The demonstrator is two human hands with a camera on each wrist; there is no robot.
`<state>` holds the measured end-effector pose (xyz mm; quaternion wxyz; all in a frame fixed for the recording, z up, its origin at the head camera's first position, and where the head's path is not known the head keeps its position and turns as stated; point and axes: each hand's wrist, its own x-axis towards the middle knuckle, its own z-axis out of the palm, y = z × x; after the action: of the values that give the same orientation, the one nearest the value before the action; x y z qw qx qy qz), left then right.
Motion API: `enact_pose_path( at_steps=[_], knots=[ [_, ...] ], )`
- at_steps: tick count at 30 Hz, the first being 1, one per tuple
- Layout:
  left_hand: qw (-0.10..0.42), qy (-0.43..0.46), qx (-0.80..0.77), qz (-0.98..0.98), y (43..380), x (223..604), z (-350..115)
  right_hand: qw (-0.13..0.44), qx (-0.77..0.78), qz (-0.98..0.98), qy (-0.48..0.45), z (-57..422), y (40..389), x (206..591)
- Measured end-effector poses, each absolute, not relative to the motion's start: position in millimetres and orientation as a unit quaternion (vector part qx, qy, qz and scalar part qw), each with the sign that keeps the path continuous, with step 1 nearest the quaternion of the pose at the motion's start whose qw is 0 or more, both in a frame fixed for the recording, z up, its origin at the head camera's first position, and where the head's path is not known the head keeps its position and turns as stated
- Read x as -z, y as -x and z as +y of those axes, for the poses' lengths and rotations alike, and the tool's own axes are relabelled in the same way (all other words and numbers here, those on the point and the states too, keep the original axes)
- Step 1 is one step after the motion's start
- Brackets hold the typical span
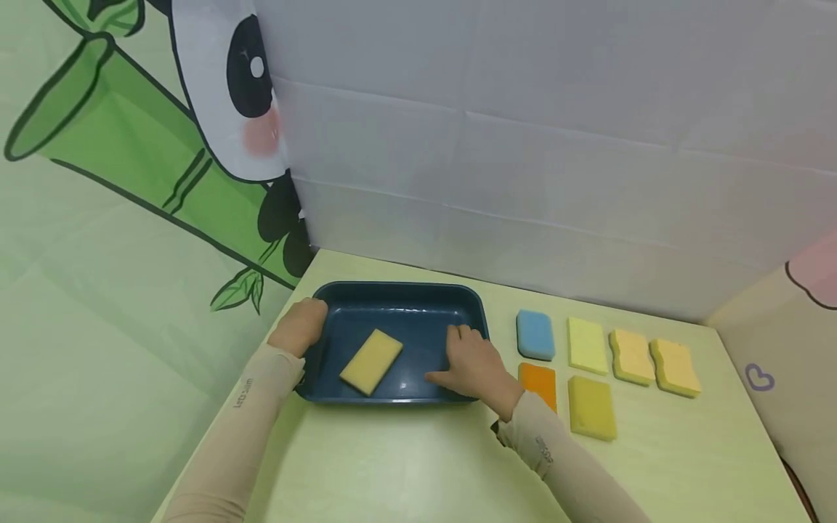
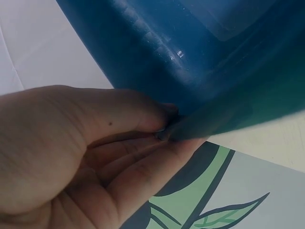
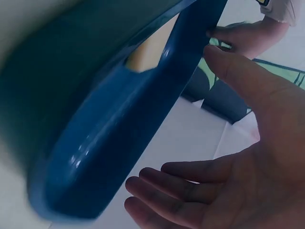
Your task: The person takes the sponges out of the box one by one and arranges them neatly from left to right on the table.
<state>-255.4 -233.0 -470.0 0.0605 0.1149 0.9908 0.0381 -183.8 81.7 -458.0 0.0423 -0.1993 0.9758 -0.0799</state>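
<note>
A dark blue rectangular tray (image 1: 412,367) stands on the table, and a pale yellow sponge (image 1: 371,362) lies slanted inside it, left of the middle. At the tray's left side, my left hand (image 1: 299,327) holds the rim. The left wrist view shows that thumb and the fingers (image 2: 152,176) pinching the tray's edge. My right hand (image 1: 476,362) is over the right part of the tray, with thumb and fingers spread. In the right wrist view its fingers (image 3: 190,205) look relaxed and grip nothing; whether they touch the tray I cannot tell.
Right of the tray lie a blue sponge (image 1: 535,335), an orange sponge (image 1: 539,385) partly behind the right forearm, a light yellow sponge (image 1: 587,345), a darker yellow sponge (image 1: 591,407) and two wavy-edged sponges (image 1: 631,356). Printed cloth walls (image 1: 523,181) border the table.
</note>
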Motion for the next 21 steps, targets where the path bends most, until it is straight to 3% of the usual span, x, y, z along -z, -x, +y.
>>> enact_pose_path(
  at_steps=[21],
  knots=[
    [0.059, -0.108, -0.033, 0.992, 258, 472, -228, 0.078, 0.006, 0.972, 0.222, -36, 203, 482]
  ],
)
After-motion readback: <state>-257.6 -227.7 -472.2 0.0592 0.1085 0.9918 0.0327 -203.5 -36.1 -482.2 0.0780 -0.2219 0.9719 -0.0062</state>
